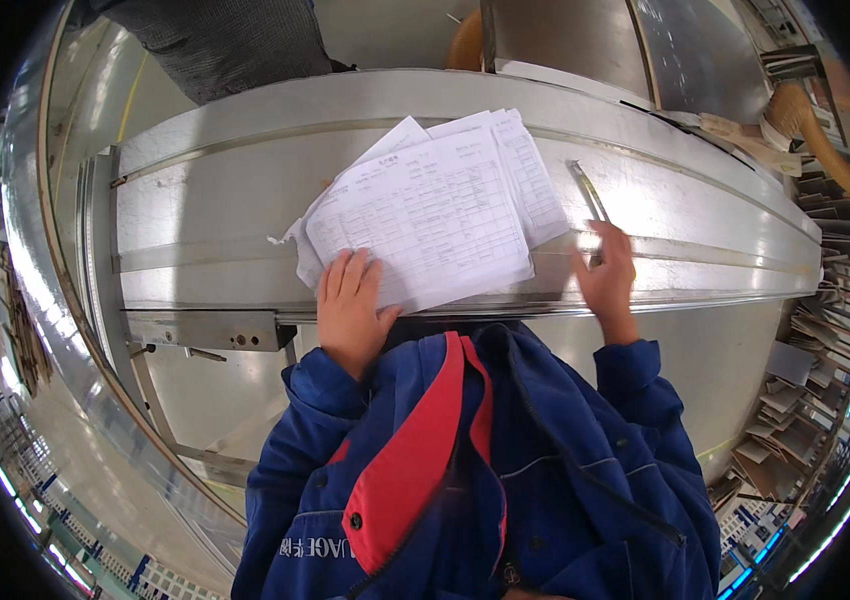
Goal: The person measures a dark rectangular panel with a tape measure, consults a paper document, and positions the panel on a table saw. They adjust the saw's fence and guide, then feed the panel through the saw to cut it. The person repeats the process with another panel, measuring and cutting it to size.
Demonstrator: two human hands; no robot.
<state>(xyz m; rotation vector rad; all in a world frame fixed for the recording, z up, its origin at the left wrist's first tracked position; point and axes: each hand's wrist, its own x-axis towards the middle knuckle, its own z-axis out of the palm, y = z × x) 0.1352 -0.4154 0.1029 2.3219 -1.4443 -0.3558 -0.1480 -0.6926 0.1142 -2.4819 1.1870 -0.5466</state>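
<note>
A stack of white printed sheets [425, 215] with table grids lies slightly tilted on the metal table, its left edge crumpled. My left hand [350, 305] rests flat on the lower left corner of the top sheet, fingers stretched out. To the right of the papers, my right hand [608, 275] has its fingers curled around the near end of a slim, shiny strip-like tool [588, 188]. The tool points away from me, its far end over the tabletop. Its exact kind is unclear, and my fingers hide the near end.
The long grey metal table [215, 235] has raised bands along it. Metal sheets [565, 45] stand beyond its far side, with a tan flexible hose [825, 165] at far right. Stacked panels [795, 400] line the right; a curved rail [65, 240] runs along the left.
</note>
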